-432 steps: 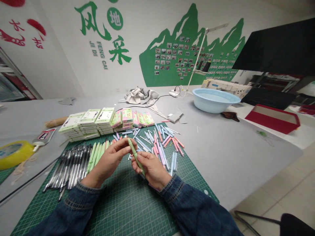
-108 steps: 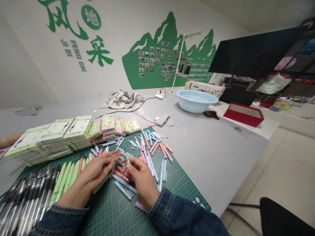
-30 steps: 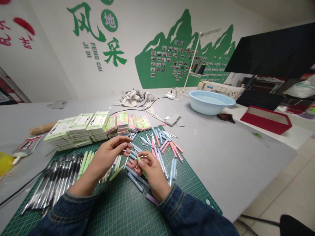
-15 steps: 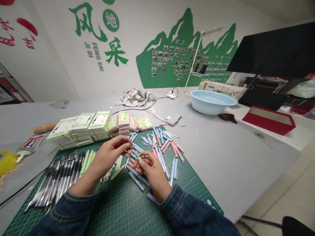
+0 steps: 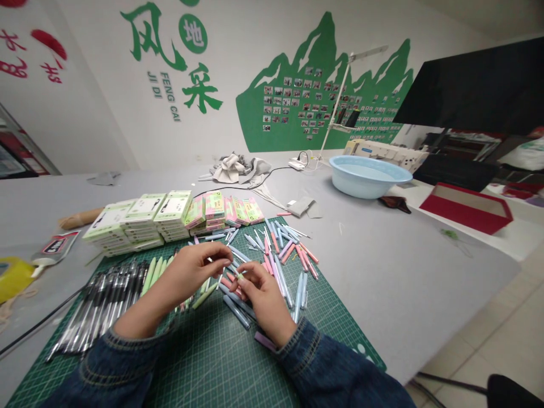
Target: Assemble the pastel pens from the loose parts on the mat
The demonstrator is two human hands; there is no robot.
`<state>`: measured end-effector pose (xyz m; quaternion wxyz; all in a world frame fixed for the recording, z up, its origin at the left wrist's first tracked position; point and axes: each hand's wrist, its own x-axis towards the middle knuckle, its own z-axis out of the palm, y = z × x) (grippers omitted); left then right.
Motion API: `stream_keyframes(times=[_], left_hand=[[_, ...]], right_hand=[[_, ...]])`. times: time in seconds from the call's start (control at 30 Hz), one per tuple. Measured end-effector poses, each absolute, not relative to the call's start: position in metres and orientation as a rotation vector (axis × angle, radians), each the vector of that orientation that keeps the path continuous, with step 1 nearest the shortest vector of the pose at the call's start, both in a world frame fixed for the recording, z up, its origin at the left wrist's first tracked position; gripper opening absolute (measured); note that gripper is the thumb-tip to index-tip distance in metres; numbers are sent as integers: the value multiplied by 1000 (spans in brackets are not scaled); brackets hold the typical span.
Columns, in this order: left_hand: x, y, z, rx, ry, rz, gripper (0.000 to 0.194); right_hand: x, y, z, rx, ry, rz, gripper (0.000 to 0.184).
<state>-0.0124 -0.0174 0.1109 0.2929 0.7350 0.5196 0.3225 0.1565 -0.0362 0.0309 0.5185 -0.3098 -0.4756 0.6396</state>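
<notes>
My right hand [image 5: 266,300] is closed in a pinch on a light green pen piece [image 5: 240,276], from which a slim shaft points up and left. Just beyond that shaft, the thumb and fingers of my left hand [image 5: 202,269] are pinched together; what they hold is too small to make out. Blue pens [image 5: 237,313] and pink pens [image 5: 227,282] lie under and around both hands on a green cutting mat [image 5: 212,362]. Light green pen barrels [image 5: 153,273] lie beside my left wrist. Next to them is a row of clear pens with black grips [image 5: 102,306].
White-and-green boxes [image 5: 142,218] and pink-green boxes [image 5: 215,207] are stacked behind the mat. A blue basin [image 5: 368,177] stands at the back right near a sewing machine [image 5: 386,153]. Crumpled cloth [image 5: 238,170], a glue tube [image 5: 55,249] and yellow tape [image 5: 15,277] are on the grey table.
My left hand has shifted slightly down and to the right, its fingers closer to the right hand's. My right hand keeps its grip on the light green pen piece.
</notes>
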Motion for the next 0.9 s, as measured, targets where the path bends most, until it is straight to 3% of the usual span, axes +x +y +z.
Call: stream_keyframes(times=[0.13, 0.33, 0.5, 0.67, 0.9], left_hand=[[-14, -18, 109, 1846, 1257, 815, 11], [-11, -22, 114, 1625, 1095, 842, 29], [-31, -12, 102, 1820, 1591, 722, 18], [-35, -11, 66, 2062, 1951, 32, 6], [-20, -21, 44, 2157, 2053, 32, 10]], right_hand=[[156, -37, 34, -698, -1144, 1560, 16], [157, -36, 31, -604, -1089, 1619, 19], [159, -35, 33, -625, -1034, 1617, 19], [160, -34, 35, -684, -979, 1541, 16], [160, -33, 35, -684, -978, 1546, 16]])
